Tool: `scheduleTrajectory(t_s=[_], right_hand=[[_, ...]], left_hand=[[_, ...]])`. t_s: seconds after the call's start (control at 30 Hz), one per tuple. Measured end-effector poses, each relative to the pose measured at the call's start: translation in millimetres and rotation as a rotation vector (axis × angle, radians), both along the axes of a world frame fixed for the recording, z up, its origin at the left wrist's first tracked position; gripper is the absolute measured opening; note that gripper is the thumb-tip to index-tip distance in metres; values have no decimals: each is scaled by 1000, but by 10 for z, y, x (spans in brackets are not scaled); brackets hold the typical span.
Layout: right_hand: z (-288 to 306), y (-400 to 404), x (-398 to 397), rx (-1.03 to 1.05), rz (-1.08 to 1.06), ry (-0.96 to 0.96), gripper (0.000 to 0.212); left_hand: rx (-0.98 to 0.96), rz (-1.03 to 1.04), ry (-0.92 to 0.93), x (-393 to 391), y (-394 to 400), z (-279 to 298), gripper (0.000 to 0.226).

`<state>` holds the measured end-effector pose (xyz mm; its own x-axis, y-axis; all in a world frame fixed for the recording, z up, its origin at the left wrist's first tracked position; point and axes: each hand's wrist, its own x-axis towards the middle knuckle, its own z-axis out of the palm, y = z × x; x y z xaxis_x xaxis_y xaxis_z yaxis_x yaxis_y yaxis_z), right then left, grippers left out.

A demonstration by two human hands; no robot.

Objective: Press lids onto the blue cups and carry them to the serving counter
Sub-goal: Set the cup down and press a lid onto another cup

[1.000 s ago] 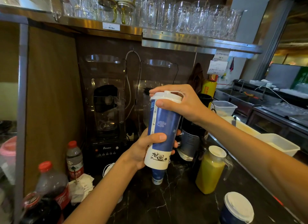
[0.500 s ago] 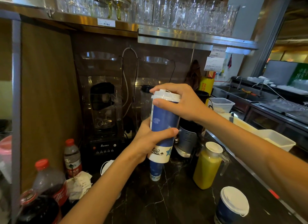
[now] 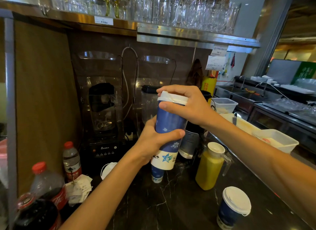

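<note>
Over the dark marbled stone counter (image 3: 179, 204) the left hand (image 3: 153, 142) wraps the middle of a tall blue paper cup (image 3: 169, 127) held in the air while the right hand (image 3: 188, 104) clamps its white plastic lid (image 3: 172, 98) (another lidded blue cup (image 3: 230, 209) stands near the right).

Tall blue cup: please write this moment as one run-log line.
left hand: holds tall blue cup mid-body | right hand: presses white lid | cup: upright, above counter

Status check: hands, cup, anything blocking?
Left hand grips tall blue cup mid-body, off the counter. Right hand clamps white lid on top. Lidded cup waits near right. Nothing blocking.
</note>
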<state>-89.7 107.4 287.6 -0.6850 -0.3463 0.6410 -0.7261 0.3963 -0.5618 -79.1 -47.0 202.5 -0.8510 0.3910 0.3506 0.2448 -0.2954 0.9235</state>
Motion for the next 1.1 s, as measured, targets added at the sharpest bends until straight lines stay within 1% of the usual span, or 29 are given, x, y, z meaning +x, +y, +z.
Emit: scheduleTrajectory(t_s=[0.13,0.23,0.3,0.4,0.5,0.67,0.83,1.0,1.1], right_hand=[[-111,36,168,-92,79,-85,39],[-197,89,295,-80,52,-79,43],[-262,172,362,-40,16,-72,48],[-408,360,496,77,-30,-80,52],[-647,550,672,212,-96,-48,58],[-1104,836,932,376,-154,-46,65],[-1524,1073,1125,432,-187,-95,68],[-1919,1344,1283,352,-207,-175,64],[-2138,1463,1334,396,-231,-222,64]], left_hand=[[96,-314,-49,52,-4,-125,53],[92,-393,-52,91,71,-203,63],[37,-373,-25,124,124,-262,60],[-56,-280,6,180,195,-438,52],[-139,-217,14,230,273,-672,61],[-316,-163,107,227,446,-1057,74],[-454,-149,79,304,720,-1483,84],[-584,-84,97,440,1009,-1814,95],[-625,-33,49,489,1147,-2035,93]])
